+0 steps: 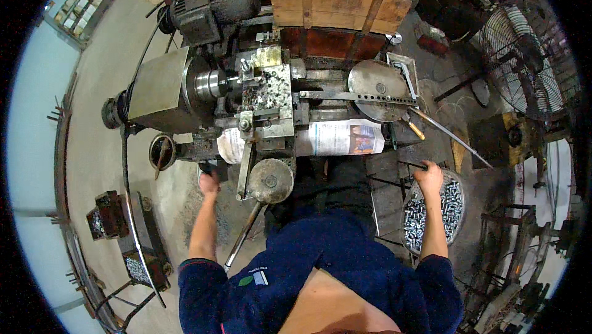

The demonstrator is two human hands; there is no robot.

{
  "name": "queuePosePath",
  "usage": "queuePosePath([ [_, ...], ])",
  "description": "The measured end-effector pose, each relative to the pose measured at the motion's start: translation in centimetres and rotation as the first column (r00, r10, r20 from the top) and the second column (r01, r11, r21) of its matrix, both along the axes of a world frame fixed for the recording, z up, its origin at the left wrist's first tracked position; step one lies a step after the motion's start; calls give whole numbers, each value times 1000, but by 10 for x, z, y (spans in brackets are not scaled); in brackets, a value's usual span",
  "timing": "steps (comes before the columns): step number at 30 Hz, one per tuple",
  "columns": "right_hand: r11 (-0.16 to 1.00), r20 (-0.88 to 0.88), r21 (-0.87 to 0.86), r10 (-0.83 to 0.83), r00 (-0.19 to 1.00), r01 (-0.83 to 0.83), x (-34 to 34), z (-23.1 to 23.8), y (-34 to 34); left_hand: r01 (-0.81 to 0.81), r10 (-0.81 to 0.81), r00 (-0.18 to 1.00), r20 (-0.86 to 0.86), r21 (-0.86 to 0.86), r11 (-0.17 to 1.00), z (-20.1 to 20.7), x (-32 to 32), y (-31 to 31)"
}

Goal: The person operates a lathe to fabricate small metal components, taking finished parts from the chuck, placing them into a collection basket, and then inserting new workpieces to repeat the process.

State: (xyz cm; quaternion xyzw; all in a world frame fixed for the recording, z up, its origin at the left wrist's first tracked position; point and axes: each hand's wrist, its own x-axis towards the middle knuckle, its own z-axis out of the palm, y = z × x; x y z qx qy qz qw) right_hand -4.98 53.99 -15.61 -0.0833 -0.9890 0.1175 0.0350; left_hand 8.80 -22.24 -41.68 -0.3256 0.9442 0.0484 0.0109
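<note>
Lathe fills the middle of my view, a grimy grey machine with its chuck facing a chip-covered tool slide. My left hand is down at the machine's front left, fingers closed over a dark handle there. My right hand reaches out to the right, resting on the rim of a round metal basin heaped with small shiny cylindrical parts (whether the fingers pinch one I cannot tell). A sheet of newspaper drapes over the lathe bed between my arms. Above it sits a wooden crate, beside the motor. A standing fan is well off to the right
</note>
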Motion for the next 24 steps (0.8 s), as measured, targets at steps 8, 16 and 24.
queuePosePath([
  [8,891,-233,-128,401,886,-436,-66,107,-109,146,-156,968,199,64,987,130,-41,54],
  [16,358,-480,-6,818,317,-934,-117,166,-317,69,-91,995,41,377,924,198,-1,20],
  [24,256,-81,338,967,243,-906,-149,151,-440,-118,47,878,-476,-120,986,379,77,-39],
])
